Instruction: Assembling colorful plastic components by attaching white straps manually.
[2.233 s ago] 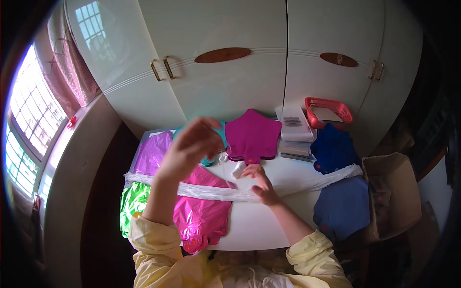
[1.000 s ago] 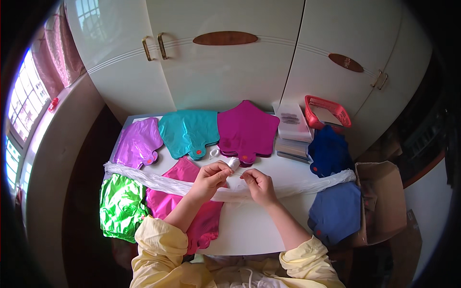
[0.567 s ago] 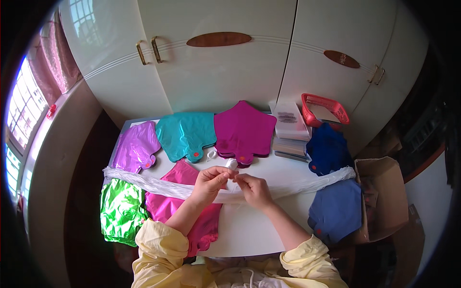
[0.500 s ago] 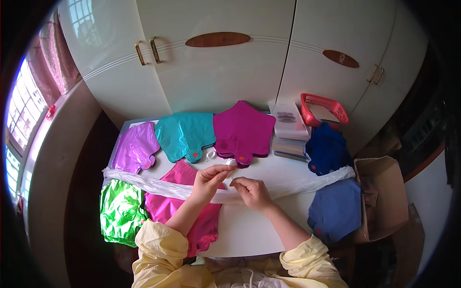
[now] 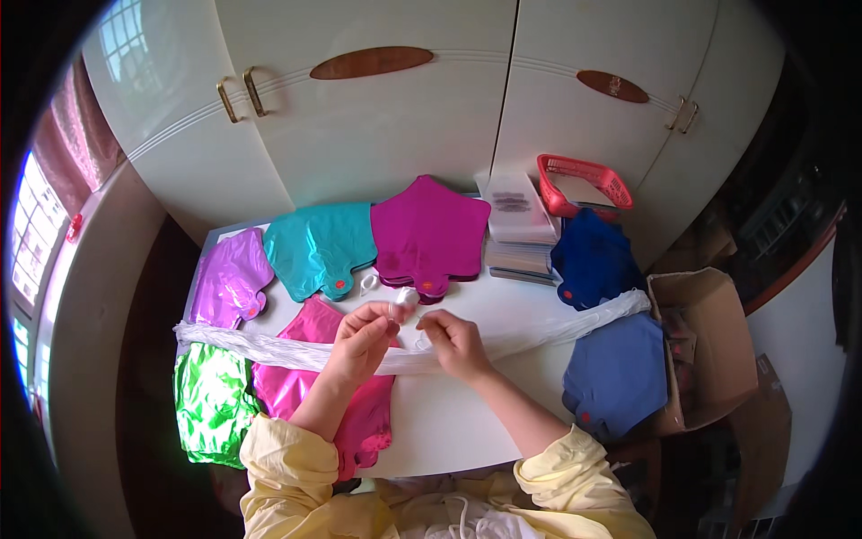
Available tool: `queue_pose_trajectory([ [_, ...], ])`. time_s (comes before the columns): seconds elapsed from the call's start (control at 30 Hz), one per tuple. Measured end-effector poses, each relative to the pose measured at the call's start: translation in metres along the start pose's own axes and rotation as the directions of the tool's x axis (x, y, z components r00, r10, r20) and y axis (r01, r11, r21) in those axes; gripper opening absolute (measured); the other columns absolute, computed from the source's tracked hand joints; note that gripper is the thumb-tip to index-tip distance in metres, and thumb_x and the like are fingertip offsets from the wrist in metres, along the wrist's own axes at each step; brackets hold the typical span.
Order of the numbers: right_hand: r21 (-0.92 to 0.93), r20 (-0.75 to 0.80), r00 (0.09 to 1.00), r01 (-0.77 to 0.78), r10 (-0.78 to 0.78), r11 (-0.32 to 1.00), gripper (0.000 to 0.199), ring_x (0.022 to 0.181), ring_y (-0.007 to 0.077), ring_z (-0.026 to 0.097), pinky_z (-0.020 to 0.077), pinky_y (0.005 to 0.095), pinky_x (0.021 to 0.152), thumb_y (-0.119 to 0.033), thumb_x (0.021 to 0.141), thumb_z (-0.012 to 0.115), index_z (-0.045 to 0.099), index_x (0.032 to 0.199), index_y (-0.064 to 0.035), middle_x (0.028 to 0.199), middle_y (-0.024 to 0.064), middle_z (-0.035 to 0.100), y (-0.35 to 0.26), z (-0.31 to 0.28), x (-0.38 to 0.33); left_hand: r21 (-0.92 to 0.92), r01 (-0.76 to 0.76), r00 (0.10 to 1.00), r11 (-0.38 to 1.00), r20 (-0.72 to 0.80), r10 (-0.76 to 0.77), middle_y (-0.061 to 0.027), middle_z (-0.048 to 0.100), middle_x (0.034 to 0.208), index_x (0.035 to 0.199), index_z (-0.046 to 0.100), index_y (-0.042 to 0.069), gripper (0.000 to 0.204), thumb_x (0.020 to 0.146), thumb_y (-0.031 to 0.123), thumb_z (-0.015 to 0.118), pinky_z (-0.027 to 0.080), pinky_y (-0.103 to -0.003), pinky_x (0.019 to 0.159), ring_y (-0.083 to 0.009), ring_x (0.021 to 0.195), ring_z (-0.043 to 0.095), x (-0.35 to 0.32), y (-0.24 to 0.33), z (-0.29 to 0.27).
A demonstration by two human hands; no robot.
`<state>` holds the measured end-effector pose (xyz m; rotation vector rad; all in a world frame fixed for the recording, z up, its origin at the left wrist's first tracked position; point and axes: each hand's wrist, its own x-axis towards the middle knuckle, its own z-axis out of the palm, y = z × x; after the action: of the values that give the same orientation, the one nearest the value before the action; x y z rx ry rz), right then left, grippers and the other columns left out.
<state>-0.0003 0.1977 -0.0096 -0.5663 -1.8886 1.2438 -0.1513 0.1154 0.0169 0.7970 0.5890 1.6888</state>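
Observation:
My left hand (image 5: 361,338) is closed in a pinch, with a small white bundle (image 5: 407,297) showing at its fingertips; it looks like wound string or ribbon. My right hand (image 5: 456,343) is a short way to the right, thumb and fingers pinched together. A thin white strand (image 5: 422,340) shows between the hands, but whether the right fingers grip it is too fine to see. Beneath both wrists a long hank of white string (image 5: 530,343) stretches across the table. A pink foil balloon (image 5: 314,325) lies under my left forearm.
Along the back of the white table (image 5: 449,422) lie purple (image 5: 224,274), teal (image 5: 321,242) and magenta (image 5: 431,229) flat foil balloons. Green, dark blue and slate-blue ones sit at the sides. Stacked cards (image 5: 521,256), a red basket (image 5: 620,186) and a cardboard box (image 5: 718,359) are at right.
My hands have drawn slightly farther apart, and the white bundle is more exposed at the left fingertips. The whole view has shifted a little, so everything sits farther left.

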Motion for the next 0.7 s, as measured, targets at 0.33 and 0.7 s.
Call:
queue_pose_trajectory([
  [0.33, 0.028, -0.119, 0.979, 0.167, -0.163, 0.986, 0.013, 0.052, 0.0058, 0.041, 0.0351, 0.0219, 0.049, -0.012, 0.089, 0.050, 0.057, 0.087, -0.0018, 0.060, 0.0007, 0.049, -0.014, -0.005, -0.001, 0.850, -0.028, 1.000, 0.527, 0.026, 0.011, -0.0065, 0.055, 0.075, 0.086, 0.060, 0.000, 0.012, 0.083, 0.012, 0.058, 0.042, -0.026, 0.065, -0.0153, 0.074, 0.051, 0.000, -0.003, -0.010],
  [0.7, -0.082, 0.033, 0.993, 0.114, -0.111, 0.990, 0.015, 0.053, 0.0065, 0.046, 0.0378, 0.0226, 0.049, -0.012, 0.089, 0.051, 0.058, 0.084, -0.0005, 0.061, 0.0034, 0.054, -0.011, 0.004, -0.004, 0.295, -0.018, 0.990, 0.955, -0.129, 0.059, -0.0048, 0.059, 0.088, 0.102, 0.057, -0.001, 0.019, 0.091, 0.012, 0.050, 0.042, -0.026, 0.074, -0.0113, 0.088, 0.050, 0.004, -0.002, 0.006],
])
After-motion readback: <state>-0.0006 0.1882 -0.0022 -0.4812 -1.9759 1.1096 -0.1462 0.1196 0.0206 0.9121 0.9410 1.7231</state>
